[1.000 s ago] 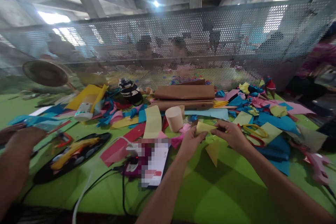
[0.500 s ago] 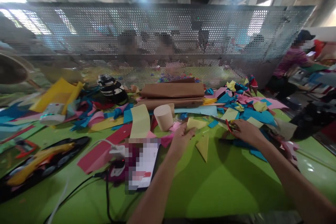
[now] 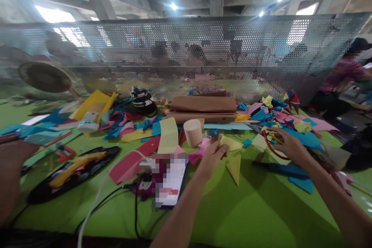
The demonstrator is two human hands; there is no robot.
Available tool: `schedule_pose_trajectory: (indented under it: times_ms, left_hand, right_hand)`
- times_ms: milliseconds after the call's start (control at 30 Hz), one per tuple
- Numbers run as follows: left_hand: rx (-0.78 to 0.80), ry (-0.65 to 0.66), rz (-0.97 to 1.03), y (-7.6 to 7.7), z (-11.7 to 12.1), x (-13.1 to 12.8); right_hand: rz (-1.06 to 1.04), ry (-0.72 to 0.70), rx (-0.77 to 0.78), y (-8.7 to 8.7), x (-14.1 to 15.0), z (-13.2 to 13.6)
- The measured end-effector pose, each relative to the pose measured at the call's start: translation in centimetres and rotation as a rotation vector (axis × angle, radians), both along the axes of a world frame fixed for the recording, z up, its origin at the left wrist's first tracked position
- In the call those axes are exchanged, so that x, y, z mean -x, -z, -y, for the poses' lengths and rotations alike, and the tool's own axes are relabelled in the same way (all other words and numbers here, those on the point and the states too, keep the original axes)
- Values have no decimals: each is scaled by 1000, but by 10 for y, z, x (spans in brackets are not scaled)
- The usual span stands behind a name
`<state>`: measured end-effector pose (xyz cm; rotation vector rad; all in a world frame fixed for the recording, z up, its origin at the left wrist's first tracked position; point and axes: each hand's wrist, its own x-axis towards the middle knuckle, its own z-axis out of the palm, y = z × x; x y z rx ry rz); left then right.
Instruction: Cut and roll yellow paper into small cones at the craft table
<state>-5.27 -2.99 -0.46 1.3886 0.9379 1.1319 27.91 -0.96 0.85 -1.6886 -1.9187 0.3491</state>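
My left hand [image 3: 212,155] is closed at the left edge of a pale yellow piece of paper [image 3: 231,143], low over the green table. A small brown bit shows at its fingertips, too blurred to name. Just below lies a yellow paper triangle [image 3: 235,169]. My right hand [image 3: 287,146] is closed on scissors [image 3: 266,139] with red and yellow handles, their blades pointing left over the paper scraps. The handles look spread apart. A cream paper roll [image 3: 193,133] stands upright beyond my left hand, beside pink scraps [image 3: 200,151].
Folded brown paper [image 3: 203,104] lies before a perforated metal screen [image 3: 186,46]. Blue and pink scraps [image 3: 302,137] crowd the right. Left are a phone [image 3: 174,182], cables, a black tray [image 3: 72,174] and another person's arm [image 3: 11,166]. A person [image 3: 340,73] is at far right.
The view has turned left, so things sit further right. The scissors' handles have spread, and the blades have drawn back from the pale yellow paper. Another person's arm has appeared at left.
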Motion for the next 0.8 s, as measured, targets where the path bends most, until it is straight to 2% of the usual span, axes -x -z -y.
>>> schedule_pose_trajectory:
  times_ms: [100, 267, 500, 800]
  left_hand:
    - [-6, 5, -22, 1, -1, 0]
    - [3, 31, -37, -5, 1, 2]
    - [22, 46, -65, -7, 1, 3]
    - [17, 66, -101, -4, 1, 5]
  right_hand:
    - [-302, -125, 150, -10, 6, 9]
    - [-416, -266, 277, -30, 34, 41]
    - [-329, -476, 418, -50, 55, 70]
    - [-309, -477, 488, -50, 58, 76]
